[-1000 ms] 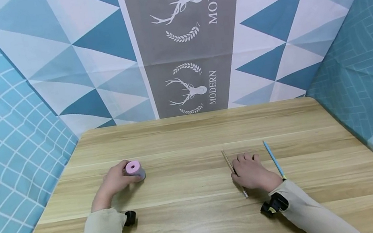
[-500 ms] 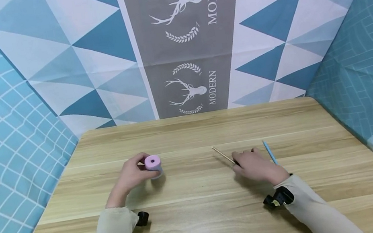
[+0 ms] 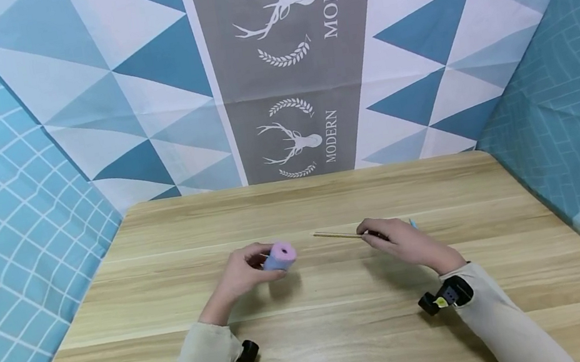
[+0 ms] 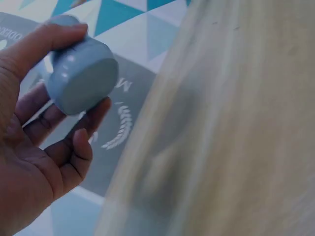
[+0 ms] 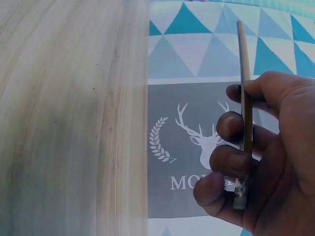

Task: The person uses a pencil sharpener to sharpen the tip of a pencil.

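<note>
Left of centre in the head view, a left hand (image 3: 244, 273) grips a cylinder (image 3: 279, 257) by its sides, between thumb and fingers, raised above the table (image 3: 294, 205). Its pink end, tilted up and to the right, has a hole; the side hold probably serves to leave that hole uncovered. Near the middle, apart from the cylinder, a pencil (image 3: 335, 236) is held nearly level, its tip pointing left, towards the cylinder. Right of centre, the right hand (image 3: 408, 241) pinches the pencil with thumb and forefinger, other fingers curled round its rear; the right wrist view shows the eraser (image 5: 240, 201) down by the little finger. This rear grip seems meant to leave the tip free and the shaft steady. Beyond that hand, a blue stick (image 3: 413, 223) peeks out, mostly hidden
</note>
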Available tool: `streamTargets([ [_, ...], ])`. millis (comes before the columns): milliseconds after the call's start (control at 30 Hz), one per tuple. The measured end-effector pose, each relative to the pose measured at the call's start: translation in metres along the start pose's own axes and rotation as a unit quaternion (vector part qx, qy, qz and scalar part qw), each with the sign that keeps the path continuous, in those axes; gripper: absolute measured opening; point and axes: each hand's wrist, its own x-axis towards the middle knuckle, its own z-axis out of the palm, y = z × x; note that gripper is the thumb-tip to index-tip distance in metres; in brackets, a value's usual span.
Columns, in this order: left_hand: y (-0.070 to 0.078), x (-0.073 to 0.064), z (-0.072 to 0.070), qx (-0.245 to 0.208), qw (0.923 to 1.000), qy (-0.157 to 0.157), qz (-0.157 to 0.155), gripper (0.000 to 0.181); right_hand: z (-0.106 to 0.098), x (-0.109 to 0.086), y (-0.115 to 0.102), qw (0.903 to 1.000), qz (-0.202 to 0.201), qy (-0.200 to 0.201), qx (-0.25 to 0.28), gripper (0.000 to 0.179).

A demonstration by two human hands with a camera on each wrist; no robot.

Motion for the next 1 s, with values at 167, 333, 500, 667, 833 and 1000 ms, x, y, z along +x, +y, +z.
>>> streamTargets([
  [167, -0.002, 0.001, 0.015, -0.045, 0.9981, -0.029, 0.029, 0.047, 0.002, 0.0, 0.001, 0.9998, -0.004, -0.013, -0.012, 0.019],
  [333, -0.001, 0.0, 0.026, -0.083, 0.9955, -0.031, 0.034, 0.046, 0.004, -0.001, 0.005, 0.9996, -0.017, -0.016, -0.017, 0.019],
  [500, -0.003, 0.0, 0.032, -0.097, 0.9944, -0.027, 0.031, 0.046, 0.003, -0.003, 0.005, 0.999, -0.033, -0.014, -0.028, 0.017],
  [667, -0.006, -0.001, 0.043, -0.144, 0.9895, -0.006, 0.012, 0.048, 0.004, -0.004, -0.004, 0.9942, -0.071, 0.015, -0.079, 0.014],
  [833, -0.005, 0.0, 0.058, -0.248, 0.9679, 0.039, -0.015, 0.046, 0.011, -0.002, -0.007, 0.9698, -0.153, 0.101, -0.161, 0.012],
  [1000, -0.003, -0.001, 0.07, -0.317, 0.9461, 0.064, -0.013, 0.042, 0.019, 0.003, -0.01, 0.9356, -0.206, 0.176, -0.227, 0.015],
])
